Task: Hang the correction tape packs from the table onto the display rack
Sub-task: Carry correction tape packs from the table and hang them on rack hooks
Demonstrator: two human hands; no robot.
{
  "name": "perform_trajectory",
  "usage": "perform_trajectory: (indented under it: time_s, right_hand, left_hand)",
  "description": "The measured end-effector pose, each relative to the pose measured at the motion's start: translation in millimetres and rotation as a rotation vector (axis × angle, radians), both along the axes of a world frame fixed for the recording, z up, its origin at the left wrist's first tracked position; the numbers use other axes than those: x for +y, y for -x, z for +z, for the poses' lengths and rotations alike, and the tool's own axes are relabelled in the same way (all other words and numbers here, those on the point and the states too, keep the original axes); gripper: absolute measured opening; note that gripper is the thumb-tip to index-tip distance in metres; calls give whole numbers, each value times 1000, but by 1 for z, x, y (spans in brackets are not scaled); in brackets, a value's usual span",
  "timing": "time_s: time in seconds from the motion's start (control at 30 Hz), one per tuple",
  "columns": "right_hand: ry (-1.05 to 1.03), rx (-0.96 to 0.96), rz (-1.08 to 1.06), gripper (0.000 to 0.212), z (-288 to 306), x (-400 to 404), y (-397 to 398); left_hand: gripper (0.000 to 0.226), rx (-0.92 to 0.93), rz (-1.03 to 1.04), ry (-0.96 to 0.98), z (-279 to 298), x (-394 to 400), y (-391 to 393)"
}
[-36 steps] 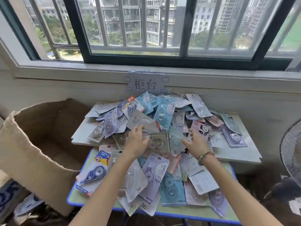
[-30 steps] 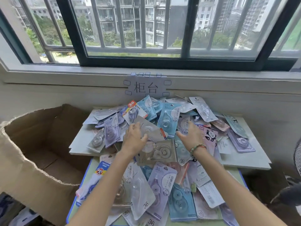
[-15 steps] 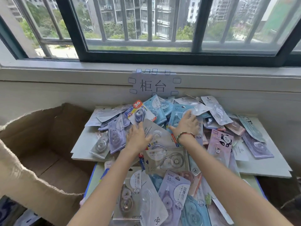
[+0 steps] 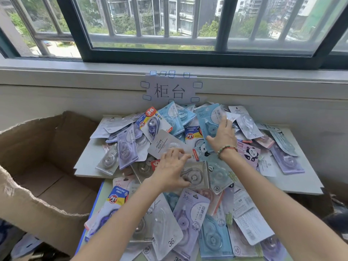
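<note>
A heap of carded correction tape packs point(image 4: 190, 213) covers the table point(image 4: 301, 183) below the window. My left hand point(image 4: 169, 170) holds a grey-carded pack point(image 4: 198, 174) at the middle of the heap, thumb on its blister, fingers curled over its top edge. My right hand point(image 4: 223, 137) reaches farther back and grips a light blue pack point(image 4: 207, 117) marked 30, which tilts up off the pile. No display rack is in view.
A large open cardboard box point(image 4: 37, 166) stands against the table's left side. A paper sign point(image 4: 169, 90) is taped to the wall under the window sill point(image 4: 263, 72). A white board point(image 4: 88, 162) lies under the heap's far part.
My right hand moved from the pile's middle to its back and took hold of the light blue pack. My left hand kept the grey pack. The camera came closer.
</note>
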State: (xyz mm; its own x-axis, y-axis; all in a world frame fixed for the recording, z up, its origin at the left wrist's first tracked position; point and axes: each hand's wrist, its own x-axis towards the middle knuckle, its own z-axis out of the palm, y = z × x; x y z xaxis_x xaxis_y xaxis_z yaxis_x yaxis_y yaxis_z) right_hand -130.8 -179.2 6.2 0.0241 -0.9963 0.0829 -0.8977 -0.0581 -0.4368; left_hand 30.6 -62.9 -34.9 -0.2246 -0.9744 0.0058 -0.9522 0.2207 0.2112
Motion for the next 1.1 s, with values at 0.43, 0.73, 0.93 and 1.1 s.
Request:
perform_trajectory:
  time_s: [0.43, 0.73, 0.93, 1.1]
  right_hand:
    - [-29, -33, 18, 85, 0, -8, 17]
    - [-90, -26, 4, 81, -4, -12, 24]
    - [-119, -1, 14, 64, -7, -15, 25]
    - [-123, 0, 17, 62, -7, -16, 26]
  left_hand:
    - [84, 58, 35, 157, 19, -10, 26]
    - [46, 261, 538, 34, 51, -71, 8]
    - [68, 181, 420, -138, 58, -79, -5]
    - [109, -199, 188, -172, 55, -68, -12]
